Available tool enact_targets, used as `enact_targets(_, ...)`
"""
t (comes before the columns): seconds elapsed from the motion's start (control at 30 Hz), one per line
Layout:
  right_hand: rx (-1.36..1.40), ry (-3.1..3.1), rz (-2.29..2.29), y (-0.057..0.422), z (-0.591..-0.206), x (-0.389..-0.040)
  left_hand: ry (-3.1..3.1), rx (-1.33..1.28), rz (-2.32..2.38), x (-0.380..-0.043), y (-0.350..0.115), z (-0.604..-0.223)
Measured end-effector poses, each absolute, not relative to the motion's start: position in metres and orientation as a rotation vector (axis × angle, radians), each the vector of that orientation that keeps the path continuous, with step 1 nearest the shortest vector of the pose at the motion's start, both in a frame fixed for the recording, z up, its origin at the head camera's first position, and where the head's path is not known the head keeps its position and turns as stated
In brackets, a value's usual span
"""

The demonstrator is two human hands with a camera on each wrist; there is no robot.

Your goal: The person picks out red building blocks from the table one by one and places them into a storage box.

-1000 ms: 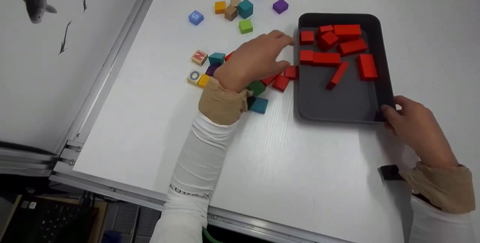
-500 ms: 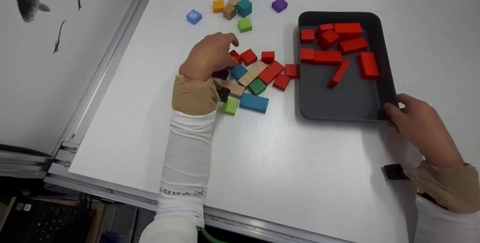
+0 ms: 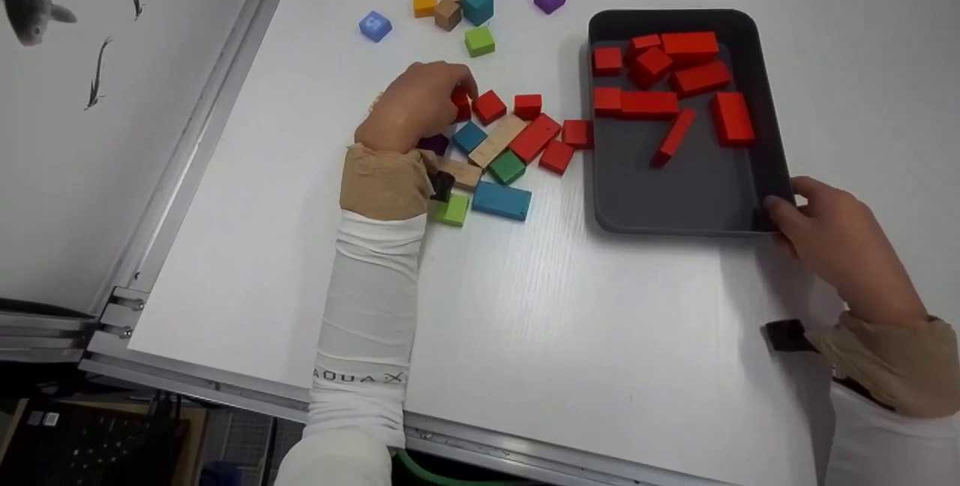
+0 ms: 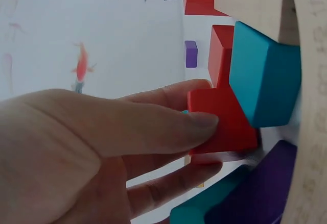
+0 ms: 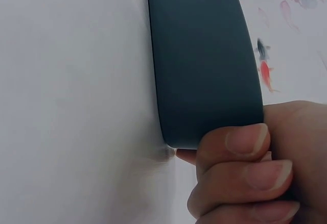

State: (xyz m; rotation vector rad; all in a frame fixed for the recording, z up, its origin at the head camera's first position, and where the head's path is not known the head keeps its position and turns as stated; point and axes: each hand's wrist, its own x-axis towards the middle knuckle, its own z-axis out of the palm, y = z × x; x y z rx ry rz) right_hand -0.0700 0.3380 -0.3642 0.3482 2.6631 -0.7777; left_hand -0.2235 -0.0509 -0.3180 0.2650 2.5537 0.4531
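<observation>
My left hand (image 3: 416, 103) pinches a red block (image 4: 222, 124) between thumb and fingers, at the left side of a mixed pile. Beside that block in the left wrist view are a teal block (image 4: 263, 76) and a dark purple block (image 4: 260, 188). My right hand (image 3: 844, 246) grips the near right corner of a dark grey tray (image 3: 675, 201), thumb over the rim and fingers curled beneath it in the right wrist view. Several red blocks (image 3: 649, 105) lie in the tray. More red blocks (image 3: 535, 138) sit in the pile, one right at the tray's left wall.
The pile also has a blue block (image 3: 502, 201), a green block (image 3: 507, 168), a lime block (image 3: 452, 210) and plain wooden blocks (image 3: 498, 141). Several coloured cubes (image 3: 478, 5) stand farther back on the white table (image 3: 525, 321). A metal-framed panel stands at left.
My left hand has moved left from beside the tray to the pile's left side and taken hold of a red block. My right hand keeps its grip on the tray corner.
</observation>
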Motion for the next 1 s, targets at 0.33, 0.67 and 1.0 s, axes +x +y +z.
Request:
enact_targets(0.33,0.346,2.705,-0.773,0.3382,-0.3625,-0.0731,2.606,0.247,0.491,-0.2252,-0.0529,-0.3181)
enact_targets(0.67,0.303,2.687,-0.789,0.3364,-0.3617,-0.0714,2.627,0.189,0.504,-0.2228,-0.0559,-0.3173)
enact_targets(1.0,0.351,2.66,-0.796,0.3366,-0.3625,-0.0682,2.671,0.192,0.519,-0.2195,-0.0494,-0.3113)
